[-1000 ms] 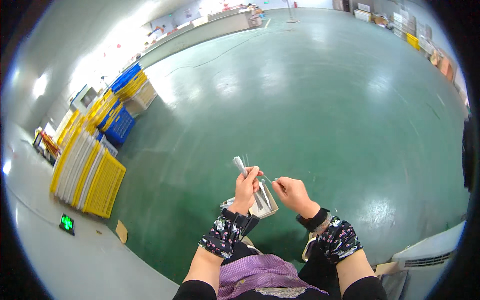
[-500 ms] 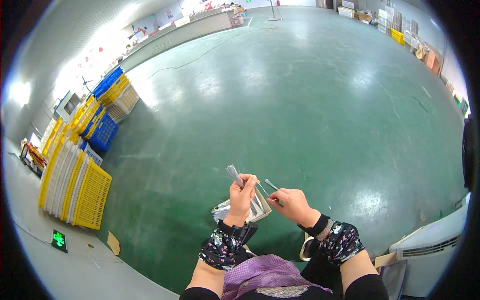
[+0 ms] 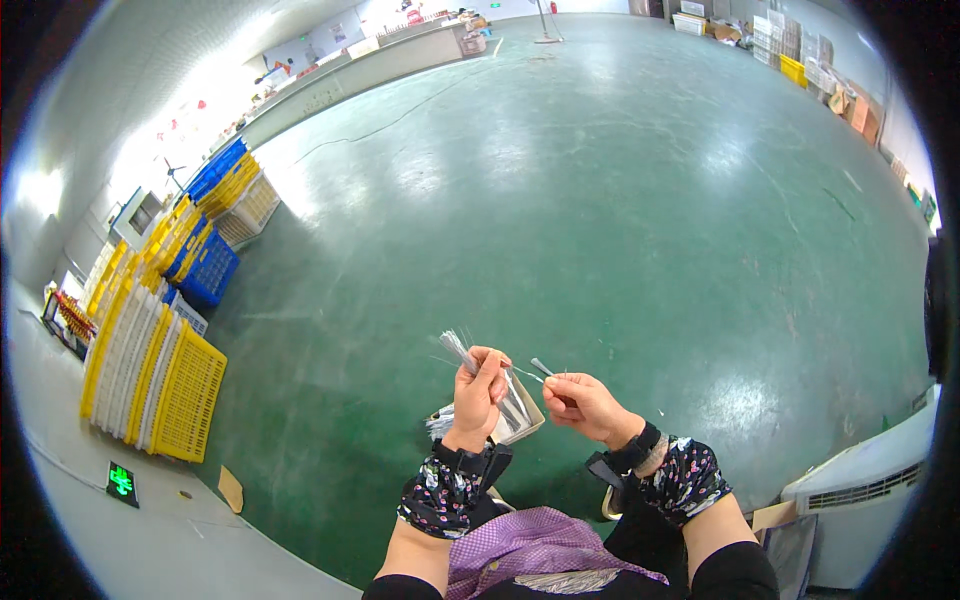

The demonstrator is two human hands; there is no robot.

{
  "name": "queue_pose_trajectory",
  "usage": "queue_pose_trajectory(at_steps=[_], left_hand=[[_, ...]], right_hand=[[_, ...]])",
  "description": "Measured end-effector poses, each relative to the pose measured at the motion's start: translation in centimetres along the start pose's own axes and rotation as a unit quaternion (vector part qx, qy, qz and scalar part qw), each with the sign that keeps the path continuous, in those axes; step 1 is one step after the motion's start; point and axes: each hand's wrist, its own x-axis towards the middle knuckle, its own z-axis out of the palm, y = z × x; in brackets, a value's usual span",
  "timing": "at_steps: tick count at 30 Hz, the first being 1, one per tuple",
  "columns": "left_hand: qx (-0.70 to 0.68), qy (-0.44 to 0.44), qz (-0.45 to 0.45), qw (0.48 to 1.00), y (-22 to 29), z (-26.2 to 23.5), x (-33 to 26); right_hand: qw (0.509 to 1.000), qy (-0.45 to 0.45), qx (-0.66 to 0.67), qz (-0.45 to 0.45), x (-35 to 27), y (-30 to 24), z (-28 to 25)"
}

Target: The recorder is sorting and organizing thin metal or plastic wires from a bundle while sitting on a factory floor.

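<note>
A fanned bundle of thin silvery-grey strands (image 3: 457, 347), wire-like, juts up out of my left hand (image 3: 480, 395), whose fingers are closed round it. Fingertips pinched, my right hand (image 3: 592, 408) is just to the right, with a short grey bunch (image 3: 541, 367) sticking out past its thumb and forefinger. Between the two hands runs a thin light strand (image 3: 526, 374). Below them, partly hidden by my left hand, is an open cardboard box (image 3: 537, 420) with more grey strands in it. Another pile of strands (image 3: 438, 424) lies by its left side.
Stacked yellow and white plastic crates (image 3: 185, 400) stand at the left, with blue crates (image 3: 207, 268) behind. A white appliance with a vent (image 3: 860, 490) is at the lower right. A long counter (image 3: 365, 75) runs along the back of the green floor (image 3: 560, 230).
My right hand has turned and risen slightly, and the strand between the hands lies flatter. The bundle in my left hand has tipped a little to the left.
</note>
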Motion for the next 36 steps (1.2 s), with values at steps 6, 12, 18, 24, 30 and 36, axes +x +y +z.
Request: queue_pose_trajectory(at_steps=[6, 12, 18, 24, 30, 36], left_hand=[[0.047, 0.024, -0.002, 0.999, -0.4, -0.2, 0.4], [0.103, 0.034, -0.008, 0.994, -0.6, -0.7, 0.4], [0.086, 0.038, -0.015, 0.995, -0.5, -0.5, 0.3], [0.029, 0.013, -0.022, 0.999, -0.5, -0.6, 0.2], [-0.004, -0.003, -0.014, 1.0, -0.4, -0.6, 0.0], [0.088, 0.032, -0.009, 0.996, -0.6, -0.7, 0.3]], right_hand=[[0.856, 0.15, -0.459, -0.183, -0.1, 0.3, 0.5], [0.584, 0.119, -0.721, -0.353, -0.2, -0.3, 0.1], [0.606, 0.129, -0.703, -0.35, -0.5, -0.2, 0.3], [0.814, 0.112, -0.516, -0.242, -0.9, 0.1, 0.7], [0.997, 0.03, -0.077, -0.001, -0.9, -0.5, -0.1], [0.829, 0.154, -0.504, -0.188, -1.2, 0.0, 0.4]])
